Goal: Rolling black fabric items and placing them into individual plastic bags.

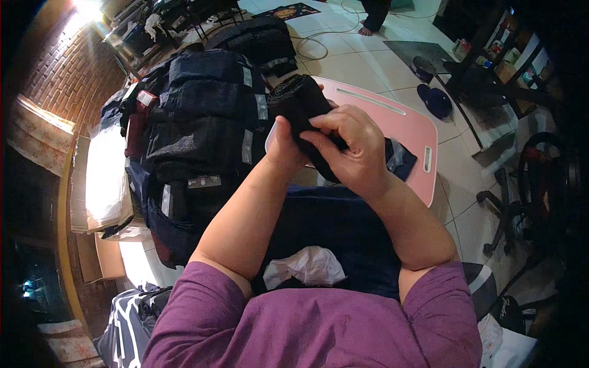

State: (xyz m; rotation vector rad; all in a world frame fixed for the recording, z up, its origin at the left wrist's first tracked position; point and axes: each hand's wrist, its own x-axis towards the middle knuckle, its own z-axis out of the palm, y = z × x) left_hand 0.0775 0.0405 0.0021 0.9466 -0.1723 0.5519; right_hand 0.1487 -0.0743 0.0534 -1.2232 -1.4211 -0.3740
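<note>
My left hand (289, 147) holds a tightly rolled piece of black cloth (301, 99) from its left and far side, thumb raised along it. My right hand (356, 142) pinches the loose lower part of the cloth between thumb and fingers. The roll is tilted, its spiral end up and to the left, above a pink lap table (414, 124) with white-rimmed slots. A dark folded fabric piece with a pale label (402, 160) lies on the table, partly hidden by my right hand and wrist. White crumpled material (306, 267) rests on my lap.
Left of the table rises a pile of folded dark garments (193, 142) with label strips. Another dark pile (257, 41) stands behind it. A blue cap (434, 101) and a hose or cable (313, 50) lie on the tiled floor. A person's foot (366, 31) shows at the top.
</note>
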